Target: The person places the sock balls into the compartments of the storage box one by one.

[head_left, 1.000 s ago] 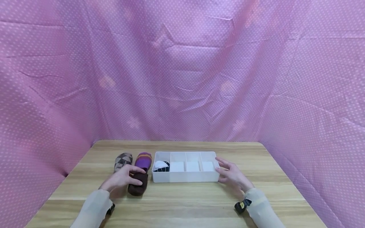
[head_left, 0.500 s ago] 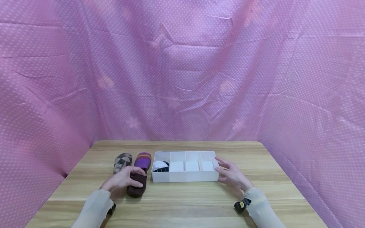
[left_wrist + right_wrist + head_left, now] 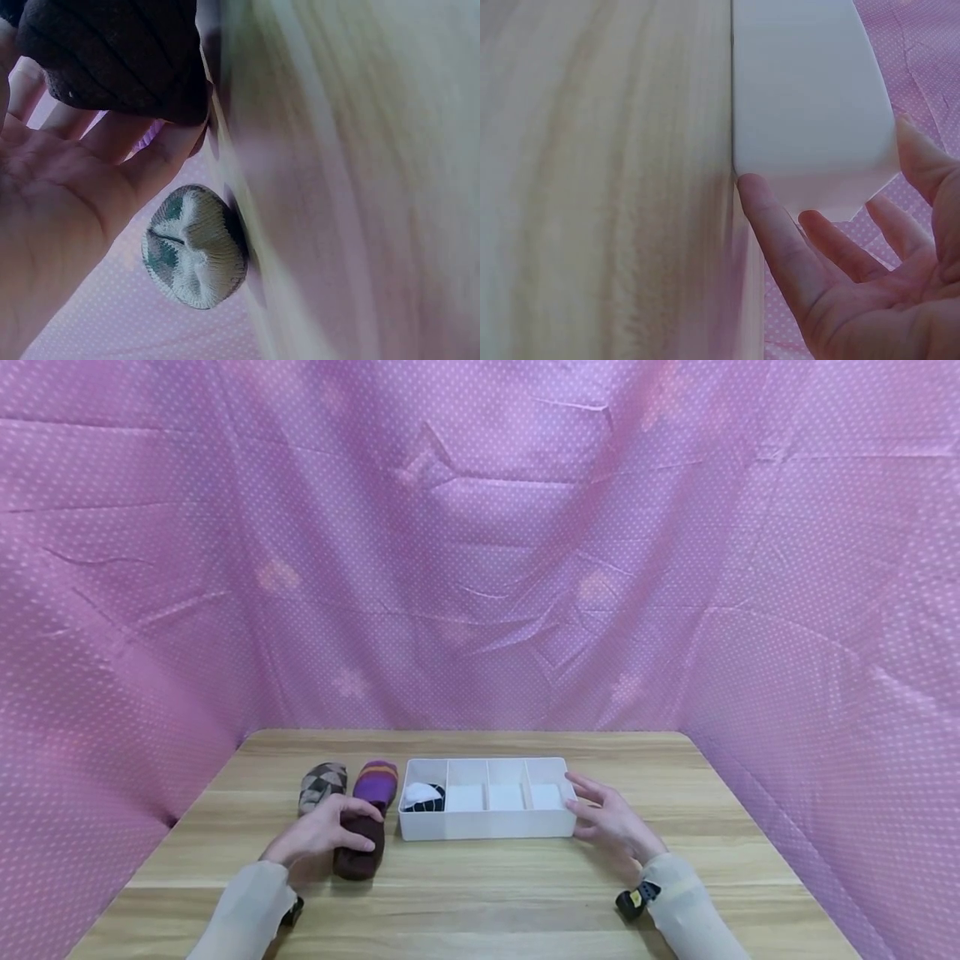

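**Pink polka-dot cloth point(image 3: 480, 543) round a wooden desk point(image 3: 480, 902): brown sock bundle point(image 3: 358, 860) nudged slightly by the left hand point(image 3: 318, 833)**

Over the last second the brown sock bundle has slid a touch toward the person and away from the white divided box point(image 3: 487, 827). The left hand has barely moved with it, thumb on the near side and fingers over the far side, so its grip is closed on the bundle. Whether the bundle is lifted cannot be told. It is outside the box, to its left, just in front of a purple sock bundle point(image 3: 377, 787) with orange bands; a gray patterned sock bundle point(image 3: 322, 779) lies beyond the left hand.

The right hand point(image 3: 611, 822) stays at the box's right end, fingers loosely extended and touching it, wrapped round nothing. The box has not visibly moved on the desk. A black-and-white sock bundle point(image 3: 424, 797) sits in its leftmost compartment. I judge the shift a small adjustment of hold rather than real progress, since three bundles remain outside.
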The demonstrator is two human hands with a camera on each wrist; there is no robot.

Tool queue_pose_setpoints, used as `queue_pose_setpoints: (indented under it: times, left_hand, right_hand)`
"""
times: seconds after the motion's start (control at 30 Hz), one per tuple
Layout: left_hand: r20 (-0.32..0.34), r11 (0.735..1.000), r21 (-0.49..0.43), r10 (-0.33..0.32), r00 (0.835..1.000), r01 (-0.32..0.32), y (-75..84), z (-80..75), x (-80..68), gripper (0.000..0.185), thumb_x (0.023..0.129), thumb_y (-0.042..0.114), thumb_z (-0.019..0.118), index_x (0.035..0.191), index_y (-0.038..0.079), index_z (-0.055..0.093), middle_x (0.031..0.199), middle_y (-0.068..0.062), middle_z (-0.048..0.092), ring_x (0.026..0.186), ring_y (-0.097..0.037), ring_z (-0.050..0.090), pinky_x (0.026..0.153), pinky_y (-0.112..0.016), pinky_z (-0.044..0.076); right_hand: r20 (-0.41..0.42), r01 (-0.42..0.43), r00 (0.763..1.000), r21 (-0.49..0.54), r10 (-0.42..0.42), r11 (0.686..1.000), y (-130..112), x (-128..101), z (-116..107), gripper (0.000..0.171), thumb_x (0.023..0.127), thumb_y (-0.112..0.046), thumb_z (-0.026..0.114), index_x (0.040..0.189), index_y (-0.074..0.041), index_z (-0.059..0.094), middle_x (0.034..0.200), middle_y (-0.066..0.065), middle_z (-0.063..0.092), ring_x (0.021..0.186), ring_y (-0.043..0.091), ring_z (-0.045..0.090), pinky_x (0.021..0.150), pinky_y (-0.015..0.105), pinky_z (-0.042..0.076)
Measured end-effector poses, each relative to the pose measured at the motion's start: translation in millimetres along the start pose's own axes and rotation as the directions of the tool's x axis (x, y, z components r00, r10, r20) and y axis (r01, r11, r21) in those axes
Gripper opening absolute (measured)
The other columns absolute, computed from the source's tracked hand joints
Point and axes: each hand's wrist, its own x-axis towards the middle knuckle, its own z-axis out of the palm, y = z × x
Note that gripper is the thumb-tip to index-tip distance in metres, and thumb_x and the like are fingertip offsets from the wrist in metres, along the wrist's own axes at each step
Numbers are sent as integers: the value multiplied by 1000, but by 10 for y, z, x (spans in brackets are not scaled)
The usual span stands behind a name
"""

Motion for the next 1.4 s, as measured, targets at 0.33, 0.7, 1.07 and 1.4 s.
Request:
queue_pose_setpoints:
  times: [0.33,0.7,1.07,1.4]
  left_hand:
    - [-40,1000,-27,-14,999,12,163,21,-39,39,80,26,81,114,10,69,111,-9,70,94,-12,63,79,-23,50]
    - [-113,999,-16,-46,992,45,275,89,31,41,75,33,84,111,20,70,113,-3,70,106,-19,60,90,-32,47]
    - [-196,996,-14,-85,977,84,333,43,115,43,72,36,86,110,24,71,115,-3,69,109,-22,59,93,-39,46]
    - [-272,994,-94,-73,960,49,348,-12,197,48,72,35,86,117,25,72,122,-2,69,109,-19,63,88,-27,50]
  right_hand:
    - [5,-11,1000,-2,12,1000,-7,-58,-33,69,95,-23,66,154,-16,31,157,32,19,125,42,53,93,47,53]
    - [-17,-18,1000,-23,18,1000,1,-70,-19,68,94,-24,67,153,-17,35,157,31,20,126,44,51,91,46,55]
    - [-9,-12,1000,-23,12,1000,-15,-78,-62,69,94,-25,67,154,-18,33,157,31,20,126,43,51,93,47,54]
    - [-3,0,1000,-8,0,1000,8,-72,-48,68,95,-22,65,154,-14,32,155,34,21,122,42,55,92,48,54]
